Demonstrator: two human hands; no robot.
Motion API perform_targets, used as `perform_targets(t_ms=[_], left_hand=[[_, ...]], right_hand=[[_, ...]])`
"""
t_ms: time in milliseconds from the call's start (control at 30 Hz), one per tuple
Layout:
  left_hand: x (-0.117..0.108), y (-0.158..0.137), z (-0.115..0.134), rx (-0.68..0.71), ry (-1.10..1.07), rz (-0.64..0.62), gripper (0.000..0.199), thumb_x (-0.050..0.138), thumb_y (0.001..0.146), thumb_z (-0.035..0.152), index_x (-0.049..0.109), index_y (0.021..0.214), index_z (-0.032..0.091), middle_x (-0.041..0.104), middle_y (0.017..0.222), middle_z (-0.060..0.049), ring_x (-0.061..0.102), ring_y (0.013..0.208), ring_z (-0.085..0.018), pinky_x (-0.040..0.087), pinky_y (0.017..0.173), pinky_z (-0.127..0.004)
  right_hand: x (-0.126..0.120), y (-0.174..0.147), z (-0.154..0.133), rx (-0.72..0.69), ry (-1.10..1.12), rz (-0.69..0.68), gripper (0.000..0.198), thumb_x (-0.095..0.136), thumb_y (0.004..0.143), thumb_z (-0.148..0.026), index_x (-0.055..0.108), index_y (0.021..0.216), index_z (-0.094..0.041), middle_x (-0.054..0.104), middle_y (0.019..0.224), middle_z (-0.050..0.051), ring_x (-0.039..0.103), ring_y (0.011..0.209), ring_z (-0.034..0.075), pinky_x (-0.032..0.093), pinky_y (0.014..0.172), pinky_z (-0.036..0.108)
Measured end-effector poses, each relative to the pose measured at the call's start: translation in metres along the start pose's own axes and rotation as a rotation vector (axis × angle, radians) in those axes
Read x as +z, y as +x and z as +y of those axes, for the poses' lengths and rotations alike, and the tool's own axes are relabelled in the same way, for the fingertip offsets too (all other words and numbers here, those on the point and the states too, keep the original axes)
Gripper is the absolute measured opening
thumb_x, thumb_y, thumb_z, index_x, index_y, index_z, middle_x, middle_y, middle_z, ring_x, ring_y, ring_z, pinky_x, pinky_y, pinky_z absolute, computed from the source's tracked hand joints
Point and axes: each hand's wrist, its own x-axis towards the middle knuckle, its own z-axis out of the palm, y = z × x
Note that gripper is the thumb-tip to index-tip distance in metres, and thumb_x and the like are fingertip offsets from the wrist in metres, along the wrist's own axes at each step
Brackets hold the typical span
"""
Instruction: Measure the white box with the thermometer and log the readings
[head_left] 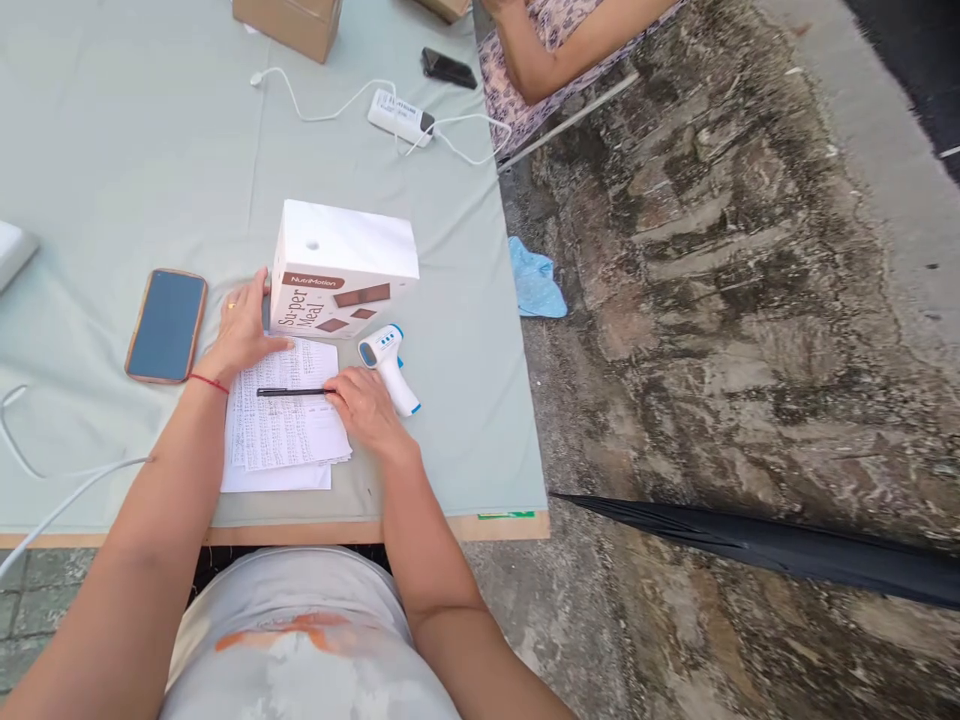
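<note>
My left hand (244,325) rests at the lower left edge of a white NutriMotion "Su-per Meal" box (352,238), its thumb stretched over the top of a stack of papers (281,435) covered in small writing. The fingers are spread, partly hidden beside the box. A black pen (289,392) lies level across the papers. Its right end is between the fingers of my right hand (367,408), which are closed on it. Touching or just beside that hand is a white and blue infrared thermometer (392,370). Left of my left hand lies a smartphone (166,325) in a brown case.
A pale green cloth covers the table (465,420). Farther back are a white power strip (401,117) with cables, a black phone (448,67) and a cardboard box (292,25). Another person's arm (570,55) shows at the top. A blue cloth (537,280) is beyond the right edge.
</note>
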Motion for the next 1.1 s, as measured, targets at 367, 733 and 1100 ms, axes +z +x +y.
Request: perform_targets(t_ms=[367,733,1100], left_hand=[[0.005,0.000,-0.002,-0.032,0.138,-0.048,0.128,0.101,0.067,0.035,0.027,0.171,0.029,0.054,0.162,-0.018,0.040,0.159,-0.054,0.027,0.132,-0.078],[0.008,-0.001,-0.002,-0.040,0.129,-0.037,0.129,0.103,0.067,0.038,0.027,0.172,0.029,0.054,0.163,-0.018,0.042,0.156,-0.053,0.026,0.132,-0.078],[0.010,-0.001,-0.001,-0.051,0.120,-0.023,0.133,0.104,0.064,0.037,0.028,0.172,0.029,0.053,0.165,-0.018,0.043,0.156,-0.053,0.026,0.132,-0.078]], right_hand=[[0.044,0.020,-0.026,0.412,0.783,0.400,0.028,0.074,0.080,-0.051,0.064,0.086,-0.025,0.064,0.075,-0.002,0.055,0.068,0.016,0.049,0.067,0.033],[0.050,0.022,-0.028,0.462,0.669,0.386,0.021,0.068,0.077,-0.046,0.062,0.078,-0.026,0.061,0.071,-0.003,0.054,0.068,0.016,0.050,0.069,0.033],[0.047,0.021,-0.029,0.466,0.678,0.353,0.015,0.068,0.077,-0.041,0.064,0.078,-0.026,0.064,0.071,-0.003,0.056,0.067,0.016,0.051,0.072,0.034]])
